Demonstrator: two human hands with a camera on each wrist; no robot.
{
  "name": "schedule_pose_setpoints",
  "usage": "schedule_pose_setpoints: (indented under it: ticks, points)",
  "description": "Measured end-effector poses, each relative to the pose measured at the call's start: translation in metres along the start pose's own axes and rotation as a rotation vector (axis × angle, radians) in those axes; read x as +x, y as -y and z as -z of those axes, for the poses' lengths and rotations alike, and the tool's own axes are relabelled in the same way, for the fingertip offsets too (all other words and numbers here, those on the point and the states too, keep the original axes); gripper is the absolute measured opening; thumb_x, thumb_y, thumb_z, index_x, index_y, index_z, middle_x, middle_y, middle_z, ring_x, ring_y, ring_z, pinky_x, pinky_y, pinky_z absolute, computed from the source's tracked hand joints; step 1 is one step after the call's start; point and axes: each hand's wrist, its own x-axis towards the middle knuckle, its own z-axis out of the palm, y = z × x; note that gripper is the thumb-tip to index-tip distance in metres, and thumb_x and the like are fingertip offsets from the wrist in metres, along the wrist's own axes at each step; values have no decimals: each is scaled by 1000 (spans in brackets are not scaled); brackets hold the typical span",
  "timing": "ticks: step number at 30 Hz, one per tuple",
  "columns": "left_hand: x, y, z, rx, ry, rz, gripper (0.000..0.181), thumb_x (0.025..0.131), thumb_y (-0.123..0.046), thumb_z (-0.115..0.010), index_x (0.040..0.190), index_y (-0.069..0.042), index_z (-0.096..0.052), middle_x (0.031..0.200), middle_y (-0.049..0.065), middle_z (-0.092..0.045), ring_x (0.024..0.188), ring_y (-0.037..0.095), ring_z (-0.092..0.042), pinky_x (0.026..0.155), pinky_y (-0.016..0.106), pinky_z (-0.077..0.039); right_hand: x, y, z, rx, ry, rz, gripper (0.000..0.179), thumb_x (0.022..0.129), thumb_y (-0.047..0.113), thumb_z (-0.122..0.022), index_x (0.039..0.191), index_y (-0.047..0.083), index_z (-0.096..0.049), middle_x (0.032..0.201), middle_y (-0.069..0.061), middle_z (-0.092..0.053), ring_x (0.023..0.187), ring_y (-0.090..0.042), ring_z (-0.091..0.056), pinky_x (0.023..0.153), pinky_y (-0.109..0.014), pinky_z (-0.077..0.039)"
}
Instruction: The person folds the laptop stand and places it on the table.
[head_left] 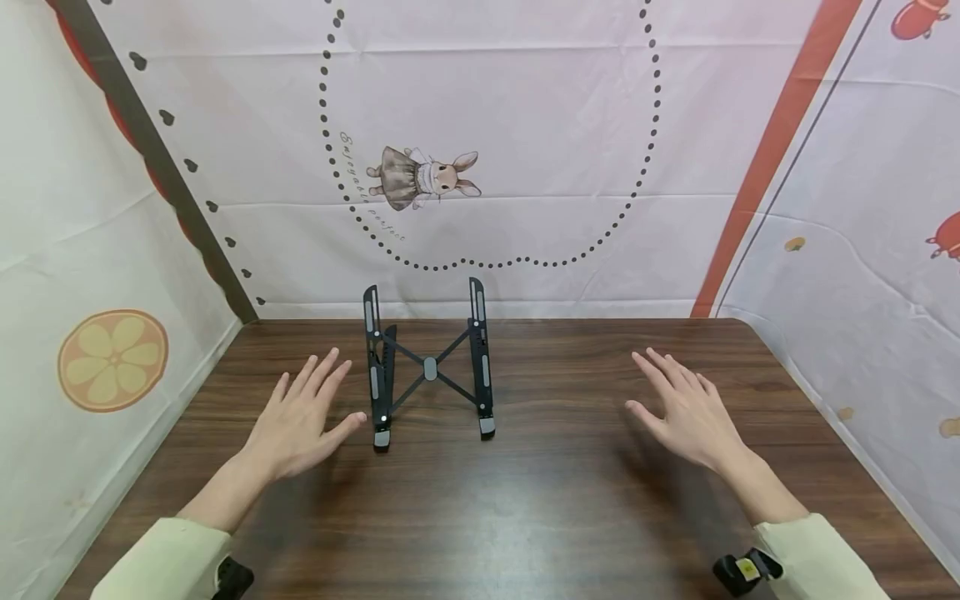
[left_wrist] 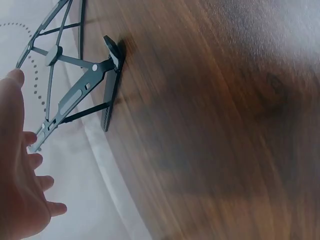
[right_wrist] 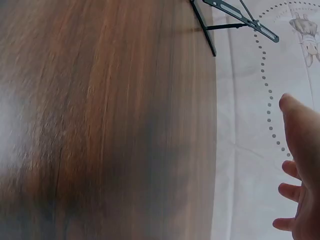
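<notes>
A black folding laptop stand (head_left: 430, 368) with grey pads stands unfolded on the wooden table, its two side rails joined by crossed bars. Just left of it hovers my left hand (head_left: 296, 421), fingers spread, the thumb close to the stand's near left foot. In the left wrist view the stand (left_wrist: 80, 92) rises tilted beyond the thumb. My right hand (head_left: 686, 412) is held over the table well to the right of the stand, its fingers extended and holding nothing. Only part of the stand (right_wrist: 235, 12) shows at the top of the right wrist view.
The brown wooden table (head_left: 555, 500) ends at a white printed cloth (head_left: 540, 125) hanging behind it. More cloth hangs along the left and right sides. Dark wrist-worn devices sit at both sleeve cuffs (head_left: 817, 550).
</notes>
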Motion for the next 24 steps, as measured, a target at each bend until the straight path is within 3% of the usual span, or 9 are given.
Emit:
schedule_pose_setpoints:
  ticks: [10,17,24]
  points:
    - [4,7,-10,-72,-177,-54,69,87,-46,-56,139,-6,-36,145,17,-32,127,39,-34,98,58,-28,11,9,-8,75,-73,15,60,81,31,-68,133,13,-46,120,-17,-55,103,-39,-54,72,-58,-44]
    - [6,6,-16,-142,-216,4,64,87,-44,-58,136,-6,-40,139,18,-39,123,39,-39,93,60,-32,20,17,-17,148,-114,-8,55,81,23,-69,130,9,-48,108,-18,-59,91,-36,-58,69,-51,-47]
    - [10,7,-22,-252,-248,68,58,88,-38,-59,132,-4,-43,130,20,-46,116,40,-45,89,59,-37,29,29,-25,222,-118,-28,50,83,22,-67,128,8,-50,108,-15,-61,92,-32,-59,70,-47,-48]
